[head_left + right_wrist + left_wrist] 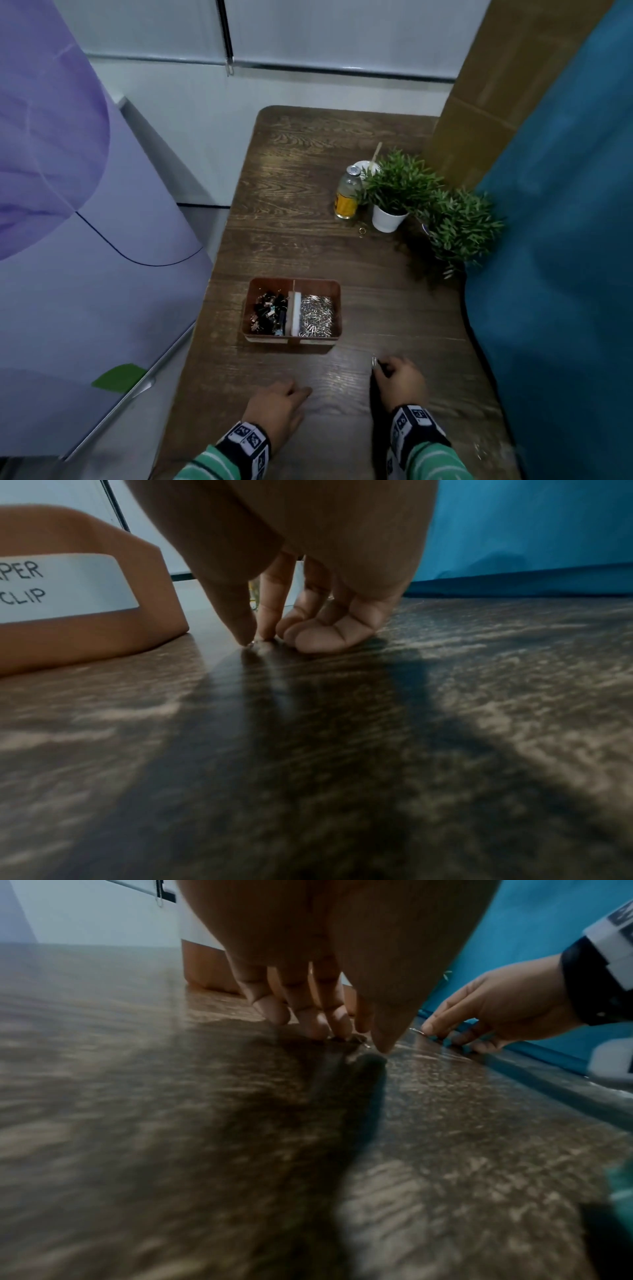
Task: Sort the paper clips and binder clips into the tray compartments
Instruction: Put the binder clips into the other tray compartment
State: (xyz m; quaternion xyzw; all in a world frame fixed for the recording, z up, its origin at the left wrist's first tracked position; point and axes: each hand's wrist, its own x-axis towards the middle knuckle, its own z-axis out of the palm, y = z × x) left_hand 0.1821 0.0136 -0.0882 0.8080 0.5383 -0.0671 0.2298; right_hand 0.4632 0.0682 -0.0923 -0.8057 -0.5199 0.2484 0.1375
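Note:
A brown tray point(337, 310) sits mid-table. Black binder clips point(269, 313) fill its left compartment and silver paper clips point(317, 315) its right, with a white divider between. My right hand point(397, 377) rests on the table just right of the tray's front. Its thumb and forefinger pinch a silver paper clip point(374, 361) point(253, 642) at the tabletop. My left hand point(281, 404) lies in front of the tray. Its thumb and fingertips point(342, 1026) close on a small glinting paper clip point(365, 1045) on the wood. The tray wall point(103, 642) carries a "PAPER CLIP" label point(61, 588).
A glass bottle point(347, 197), a white bowl with a stick and two potted plants point(397, 195) stand at the table's far right. A small ring point(362, 232) lies near them. Blue cloth point(565, 240) borders the right edge, and a purple-covered surface point(85, 257) lies to the left.

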